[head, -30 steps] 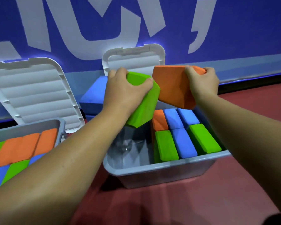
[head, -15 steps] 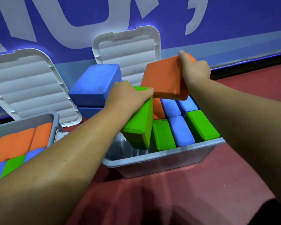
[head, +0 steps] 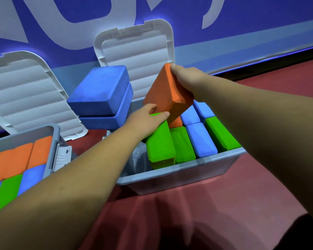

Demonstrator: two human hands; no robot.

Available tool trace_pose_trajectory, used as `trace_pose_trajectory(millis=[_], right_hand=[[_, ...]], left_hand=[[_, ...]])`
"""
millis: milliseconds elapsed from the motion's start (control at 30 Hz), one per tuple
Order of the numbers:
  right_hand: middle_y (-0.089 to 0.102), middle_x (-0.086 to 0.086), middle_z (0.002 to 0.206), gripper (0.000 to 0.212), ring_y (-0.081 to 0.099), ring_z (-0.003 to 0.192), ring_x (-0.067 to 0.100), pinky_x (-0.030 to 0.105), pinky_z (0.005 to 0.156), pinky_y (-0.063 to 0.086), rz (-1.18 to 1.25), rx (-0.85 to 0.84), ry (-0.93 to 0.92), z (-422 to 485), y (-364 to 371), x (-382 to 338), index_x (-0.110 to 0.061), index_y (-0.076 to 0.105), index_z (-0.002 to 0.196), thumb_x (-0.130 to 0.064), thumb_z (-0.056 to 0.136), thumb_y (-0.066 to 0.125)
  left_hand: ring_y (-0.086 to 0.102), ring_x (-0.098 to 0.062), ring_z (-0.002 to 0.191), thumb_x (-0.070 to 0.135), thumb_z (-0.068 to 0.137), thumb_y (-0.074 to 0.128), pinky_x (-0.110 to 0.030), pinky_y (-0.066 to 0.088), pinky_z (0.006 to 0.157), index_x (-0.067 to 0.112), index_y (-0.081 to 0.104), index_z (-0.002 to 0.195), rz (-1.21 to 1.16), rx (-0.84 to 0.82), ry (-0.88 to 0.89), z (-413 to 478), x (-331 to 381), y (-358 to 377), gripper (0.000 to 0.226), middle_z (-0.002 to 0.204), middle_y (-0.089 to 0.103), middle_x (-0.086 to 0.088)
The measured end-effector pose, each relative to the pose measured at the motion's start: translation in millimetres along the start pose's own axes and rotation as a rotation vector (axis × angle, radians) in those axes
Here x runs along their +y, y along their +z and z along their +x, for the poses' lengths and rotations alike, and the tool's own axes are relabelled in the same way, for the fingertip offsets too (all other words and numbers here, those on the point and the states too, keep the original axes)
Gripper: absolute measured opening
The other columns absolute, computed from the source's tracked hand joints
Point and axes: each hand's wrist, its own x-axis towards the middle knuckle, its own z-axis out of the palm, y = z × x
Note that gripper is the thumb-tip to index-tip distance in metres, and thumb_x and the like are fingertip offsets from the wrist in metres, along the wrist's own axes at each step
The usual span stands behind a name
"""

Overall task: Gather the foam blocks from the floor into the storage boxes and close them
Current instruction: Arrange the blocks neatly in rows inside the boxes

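Note:
My right hand point(head: 185, 78) grips an orange foam block point(head: 165, 95), tilted above the back of the grey storage box point(head: 179, 175). My left hand point(head: 148, 117) holds the top of a green block point(head: 160, 145) that stands in the box beside several green, blue and orange blocks set on edge. The left part of this box shows bare bottom. Its white lid point(head: 137, 51) stands open against the wall. A second grey box point(head: 49, 134) at the left holds orange, green and blue blocks, its lid point(head: 23, 91) open too.
Two blue blocks point(head: 101, 98) lie stacked on the floor between the boxes, by the open lids. A blue wall with white lettering point(head: 242, 29) runs behind. Red floor point(head: 224, 204) stretches in front and to the right.
My left hand has lowered the green block into the box next to the others. My right hand has tipped the orange block steeper and brought it down toward the box.

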Motion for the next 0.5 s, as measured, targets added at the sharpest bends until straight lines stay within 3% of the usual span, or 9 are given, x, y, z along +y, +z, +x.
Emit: trace_pose_trajectory(millis=[67,133,167,300,400,467,500], right_hand=[[0.067,0.011,0.123,0.053,0.068,0.103,0.036,0.057,0.092,0.053,0.073,-0.148,0.094,-3.1,-0.2,-0.3,-0.02,0.058,0.129,-0.058,0.094,0.052],[0.064,0.015,0.124,0.053,0.067,0.105,0.043,0.078,0.087,0.046,0.09,-0.25,0.149,-4.3,-0.2,2.5,-0.019,0.05,0.135,-0.051,0.093,0.052],[0.062,0.016,0.126,0.054,0.066,0.107,0.045,0.08,0.084,0.045,0.094,-0.275,0.146,-3.3,0.5,4.7,-0.018,0.046,0.138,-0.05,0.094,0.051],[0.064,0.02,0.114,0.057,0.072,0.093,0.044,0.064,0.075,0.061,0.026,-0.209,0.023,-4.2,12.7,6.1,-0.009,0.05,0.132,-0.057,0.101,0.053],[0.066,0.019,0.106,0.047,0.074,0.083,0.043,0.057,0.075,0.064,-0.083,-0.15,-0.047,-5.4,27.7,2.1,-0.01,0.055,0.116,-0.054,0.1,0.051],[0.066,0.016,0.108,0.031,0.073,0.086,0.039,0.052,0.081,0.063,-0.121,-0.18,-0.059,-4.8,37.2,0.9,-0.015,0.058,0.102,-0.045,0.099,0.049],[0.067,0.015,0.11,0.026,0.073,0.089,0.038,0.05,0.082,0.063,-0.143,-0.197,-0.061,-4.5,41.2,1.3,-0.017,0.057,0.097,-0.042,0.099,0.049]], left_hand=[[0.055,-0.017,0.134,0.083,0.077,0.062,-0.038,0.045,0.113,0.043,0.046,0.151,-0.075,-0.064,-0.012,5.4,-9.1,-0.4,0.086,0.152,0.054,0.013],[0.057,-0.019,0.133,0.089,0.071,0.059,-0.043,0.049,0.111,0.044,0.042,0.154,-0.109,-0.122,-0.035,11.0,-20.1,-2.1,0.096,0.153,0.051,0.012],[0.058,-0.02,0.131,0.09,0.068,0.061,-0.045,0.051,0.108,0.043,0.039,0.156,-0.139,-0.159,-0.049,13.3,-24.6,-3.2,0.101,0.153,0.051,0.012],[0.069,-0.015,0.116,0.071,0.067,0.085,-0.043,0.058,0.099,0.035,0.03,0.158,-0.312,-0.304,-0.057,22.8,-29.4,2.3,0.113,0.139,0.063,0.011],[0.068,-0.018,0.118,0.083,0.045,0.088,-0.043,0.055,0.102,0.042,0.023,0.158,-0.301,-0.283,-0.11,35.2,-32.4,16.1,0.137,0.138,0.065,0.009],[0.07,-0.019,0.115,0.085,0.044,0.087,-0.043,0.055,0.102,0.036,0.034,0.156,-0.321,-0.288,-0.145,39.5,-37.7,22.2,0.133,0.135,0.068,0.008],[0.073,-0.019,0.111,0.081,0.051,0.087,-0.044,0.056,0.101,0.028,0.048,0.15,-0.343,-0.317,-0.152,36.8,-38.3,22.8,0.119,0.127,0.073,0.008]])
